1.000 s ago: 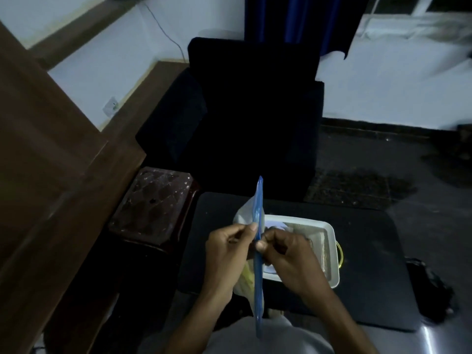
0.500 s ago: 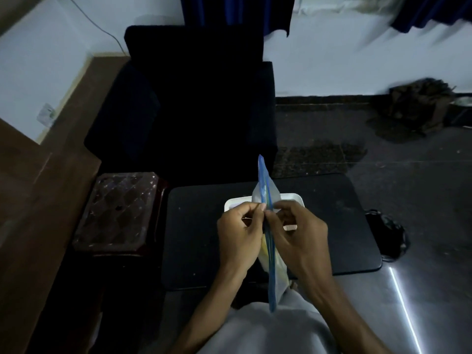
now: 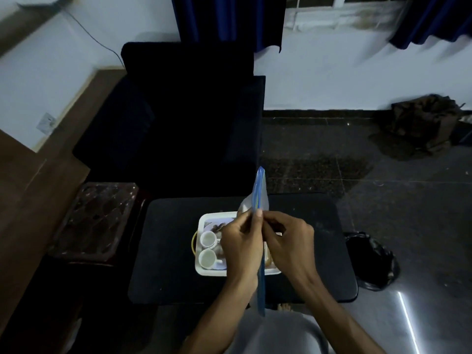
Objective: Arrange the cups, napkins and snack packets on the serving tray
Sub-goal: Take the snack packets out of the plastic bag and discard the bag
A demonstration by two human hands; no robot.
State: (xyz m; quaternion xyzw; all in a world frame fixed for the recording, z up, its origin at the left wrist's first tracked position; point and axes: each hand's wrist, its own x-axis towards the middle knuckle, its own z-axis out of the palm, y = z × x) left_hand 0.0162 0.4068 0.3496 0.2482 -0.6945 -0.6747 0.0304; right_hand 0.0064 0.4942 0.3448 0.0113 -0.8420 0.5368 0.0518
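While you pinch the blue zip strip of a clear plastic bag between both hands, the tray sits near the middle of the dark bench, partly hidden behind your wrists. Your left hand has its fingers clamped on the strip from one side, and your right hand is closed on it from the other, so the bag stands edge-on, held above the tray.

As far as the task goes, two white cups already stand in the tray along its left wall, one behind the other, both upright and looking empty. Something dark lies in the tray's far left corner; it is too dim to say what. A pale brownish item shows by the tray's right side under your right hand, possibly a snack packet. No napkins can be made out. What the bag holds cannot be told. Judging from this, the cups are placed, and the napkins and most packets are likely left.
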